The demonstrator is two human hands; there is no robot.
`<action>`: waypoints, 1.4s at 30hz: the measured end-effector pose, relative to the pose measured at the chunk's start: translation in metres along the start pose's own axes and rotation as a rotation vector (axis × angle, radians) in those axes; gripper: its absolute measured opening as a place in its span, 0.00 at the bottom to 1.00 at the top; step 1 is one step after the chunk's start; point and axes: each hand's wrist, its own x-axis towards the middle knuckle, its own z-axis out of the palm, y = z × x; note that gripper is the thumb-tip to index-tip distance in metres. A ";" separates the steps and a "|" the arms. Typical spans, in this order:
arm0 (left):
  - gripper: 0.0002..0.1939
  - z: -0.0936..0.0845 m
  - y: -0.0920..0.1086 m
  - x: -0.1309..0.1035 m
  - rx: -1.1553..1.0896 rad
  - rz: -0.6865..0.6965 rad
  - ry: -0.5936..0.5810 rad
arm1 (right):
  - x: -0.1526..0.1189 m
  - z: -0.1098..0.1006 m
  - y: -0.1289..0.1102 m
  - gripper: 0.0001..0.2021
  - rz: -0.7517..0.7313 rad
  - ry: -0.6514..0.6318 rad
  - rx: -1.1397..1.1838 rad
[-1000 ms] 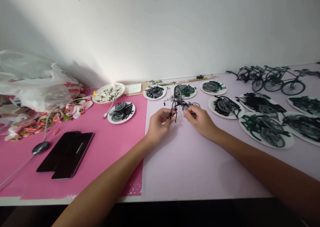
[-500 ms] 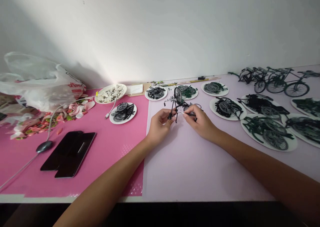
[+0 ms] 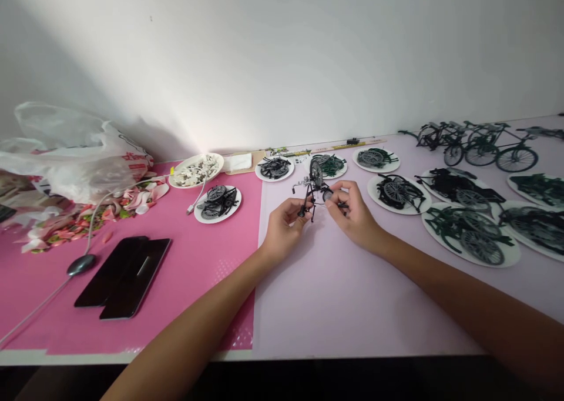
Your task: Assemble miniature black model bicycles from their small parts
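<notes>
My left hand (image 3: pixel 284 224) pinches the dark frame of a partly built model bicycle (image 3: pixel 316 180), just above the lilac half of the table. Its spoked wheel points upward, and silver handlebars stick out to the left. To the right of the frame my right hand (image 3: pixel 355 216) is closed, with thumb and forefinger together at the bicycle's right side. A small dark piece shows between its fingers, too little of it to name, and a round greyish part lies by the fingertips.
White plates (image 3: pixel 513 259) of bicycle parts stand around, mostly right. Assembled model bicycles (image 3: pixel 489 142) stand back right. On the pink left side are two dark phones (image 3: pixel 136 280), a cable with a mouse-like puck (image 3: pixel 81 265), a plastic bag (image 3: pixel 88 160) and a bowl of white pieces (image 3: pixel 196 170).
My right hand has moved slightly right and changed its finger pose; the thin shiny shaft at its fingertips no longer shows. The bicycle has turned a little in my left hand.
</notes>
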 end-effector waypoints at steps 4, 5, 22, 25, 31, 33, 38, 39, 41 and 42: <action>0.16 -0.001 0.000 0.001 -0.005 0.004 0.016 | 0.000 -0.001 0.004 0.14 0.010 -0.021 -0.004; 0.16 -0.001 0.000 0.001 -0.003 0.004 0.017 | -0.001 -0.001 0.006 0.14 0.009 -0.024 -0.007; 0.14 0.000 -0.002 0.001 -0.018 0.009 0.015 | 0.000 -0.004 0.014 0.14 0.032 -0.032 0.033; 0.14 0.000 -0.001 0.001 -0.018 0.016 0.018 | 0.000 -0.003 0.012 0.11 0.027 -0.027 0.010; 0.14 0.000 0.000 0.001 -0.013 0.010 0.020 | 0.000 -0.002 0.009 0.09 0.023 -0.014 0.006; 0.13 0.000 0.000 0.000 -0.008 0.006 0.019 | 0.000 -0.002 0.009 0.09 0.021 -0.018 0.010; 0.15 -0.001 0.001 0.001 -0.002 0.000 0.019 | 0.001 -0.002 0.009 0.11 0.009 -0.002 0.009; 0.15 -0.001 0.001 0.001 -0.002 0.002 0.017 | 0.001 -0.002 0.010 0.11 0.007 0.000 0.005; 0.15 -0.001 0.001 0.001 -0.005 0.006 0.015 | 0.001 -0.002 0.010 0.11 0.005 0.001 -0.004; 0.15 -0.001 0.001 0.001 -0.005 0.009 0.014 | 0.001 -0.002 0.011 0.12 0.002 0.000 -0.008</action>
